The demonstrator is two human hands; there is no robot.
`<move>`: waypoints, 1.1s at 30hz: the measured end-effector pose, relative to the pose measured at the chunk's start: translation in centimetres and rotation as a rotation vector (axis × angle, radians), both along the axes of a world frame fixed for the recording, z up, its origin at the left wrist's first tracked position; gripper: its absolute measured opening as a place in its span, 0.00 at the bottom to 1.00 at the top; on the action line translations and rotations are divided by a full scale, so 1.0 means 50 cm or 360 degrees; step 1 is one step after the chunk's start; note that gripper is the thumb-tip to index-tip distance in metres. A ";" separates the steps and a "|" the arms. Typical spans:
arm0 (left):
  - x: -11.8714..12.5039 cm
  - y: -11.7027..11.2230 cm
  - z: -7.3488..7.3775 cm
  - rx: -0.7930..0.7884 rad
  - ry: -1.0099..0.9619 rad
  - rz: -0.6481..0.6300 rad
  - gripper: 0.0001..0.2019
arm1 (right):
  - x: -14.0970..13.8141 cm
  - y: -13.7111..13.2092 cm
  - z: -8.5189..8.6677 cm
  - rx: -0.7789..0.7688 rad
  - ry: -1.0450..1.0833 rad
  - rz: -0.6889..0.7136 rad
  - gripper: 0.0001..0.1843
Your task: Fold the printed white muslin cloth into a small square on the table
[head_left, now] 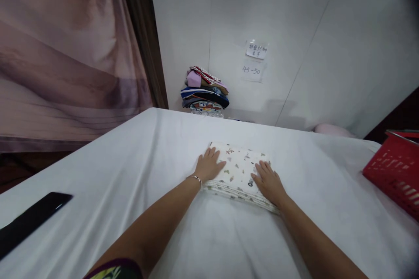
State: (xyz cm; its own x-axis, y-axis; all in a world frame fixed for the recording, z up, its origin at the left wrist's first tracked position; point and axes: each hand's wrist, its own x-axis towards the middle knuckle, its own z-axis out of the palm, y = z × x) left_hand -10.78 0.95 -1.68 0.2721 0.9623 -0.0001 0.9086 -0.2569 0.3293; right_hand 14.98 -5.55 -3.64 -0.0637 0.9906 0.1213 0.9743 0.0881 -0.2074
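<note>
A white cloth [238, 166] with small printed shapes lies folded into a layered rectangle in the middle of the white-covered table. My left hand [208, 165] rests flat on its left side, fingers spread, with a thin bracelet at the wrist. Over the right side lies my right hand [269, 183], palm down with the fingers stretched out. Both hands touch the top layer and neither grips it. The folded layers show along the near edge, partly covered by the right wrist.
A red plastic basket [389, 161] stands at the table's right edge. To the left lies a black phone-like object [34, 218]. Folded fabrics [206, 91] are stacked beyond the far edge, by a wall with paper notes [255, 63]. A pinkish curtain [65, 52] hangs at left.
</note>
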 end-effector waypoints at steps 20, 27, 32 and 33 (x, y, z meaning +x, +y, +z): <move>-0.080 -0.034 0.057 -0.0137 -0.0380 0.0391 0.33 | 0.031 -0.040 -0.049 0.0252 0.1054 -0.0366 0.30; -0.125 0.016 0.041 -0.0256 -0.0435 0.0580 0.37 | -0.022 0.002 -0.034 0.0191 0.0950 -0.0270 0.30; -0.149 -0.013 0.027 -0.0289 -0.0677 0.0592 0.37 | -0.008 -0.010 -0.021 0.0208 0.0550 -0.0206 0.26; -0.155 -0.021 0.025 -0.0311 -0.0743 0.0597 0.37 | -0.013 -0.015 -0.014 0.0274 0.0444 -0.0146 0.25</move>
State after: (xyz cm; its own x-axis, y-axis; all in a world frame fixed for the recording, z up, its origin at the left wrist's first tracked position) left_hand -18.54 -0.09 -0.43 -0.0699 0.9865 -0.1482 0.6744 0.1562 0.7216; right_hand 14.36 -6.28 -4.35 0.0841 0.9540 0.2878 0.8875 0.0596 -0.4569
